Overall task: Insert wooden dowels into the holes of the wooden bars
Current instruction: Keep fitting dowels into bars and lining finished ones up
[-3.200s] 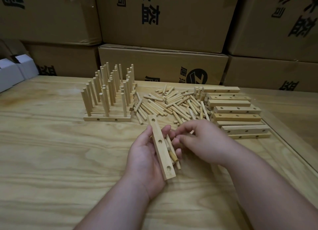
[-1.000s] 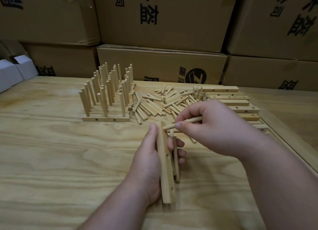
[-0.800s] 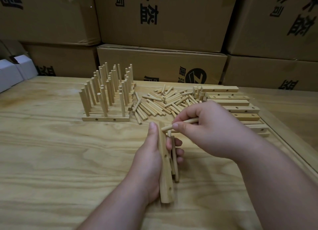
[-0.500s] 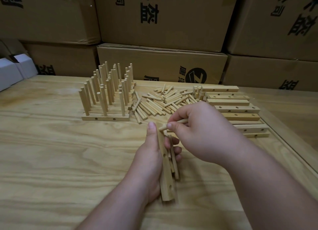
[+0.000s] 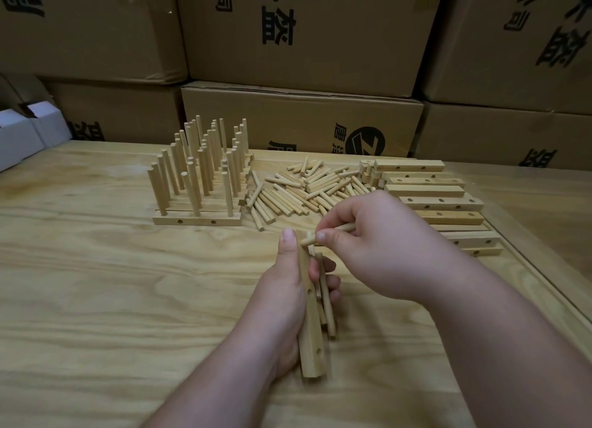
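Your left hand (image 5: 282, 302) grips the pale drilled wooden bar (image 5: 309, 325) on edge near the middle of the plywood table (image 5: 96, 299), with spare dowels tucked behind it. Your right hand (image 5: 378, 245) pinches a short round wooden dowel (image 5: 323, 237), its tip at the bar's far end. You look to be seating the first peg; next, line it up with the hole and press straight in.
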Motion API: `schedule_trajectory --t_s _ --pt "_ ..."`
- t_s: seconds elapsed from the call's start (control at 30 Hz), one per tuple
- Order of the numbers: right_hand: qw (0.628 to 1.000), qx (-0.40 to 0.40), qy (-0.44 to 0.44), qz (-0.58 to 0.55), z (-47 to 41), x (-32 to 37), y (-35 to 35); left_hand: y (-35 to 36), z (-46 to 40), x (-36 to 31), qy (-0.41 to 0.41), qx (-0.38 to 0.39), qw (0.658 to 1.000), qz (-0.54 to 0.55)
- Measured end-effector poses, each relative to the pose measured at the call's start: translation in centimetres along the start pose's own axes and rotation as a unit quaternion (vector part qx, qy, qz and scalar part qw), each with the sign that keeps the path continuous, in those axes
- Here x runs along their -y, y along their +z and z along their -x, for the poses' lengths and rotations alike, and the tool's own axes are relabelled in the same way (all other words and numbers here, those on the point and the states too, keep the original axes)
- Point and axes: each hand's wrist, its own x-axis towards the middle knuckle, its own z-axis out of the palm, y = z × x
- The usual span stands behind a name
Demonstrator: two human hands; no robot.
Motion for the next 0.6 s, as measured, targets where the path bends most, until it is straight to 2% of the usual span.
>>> schedule_trajectory --t_s 0.23,0.6 --pt "0.996 0.016 0.01 -0.086 0.03 -0.55 -0.15 -0.34 -0.17 0.27 0.004 0.001 1.0 -0.014" --pt "0.999 0.016 0.008 -0.049 -0.03 -0.87 -0.38 -0.24 -0.14 0.24 0.007 0.006 1.0 -0.006"
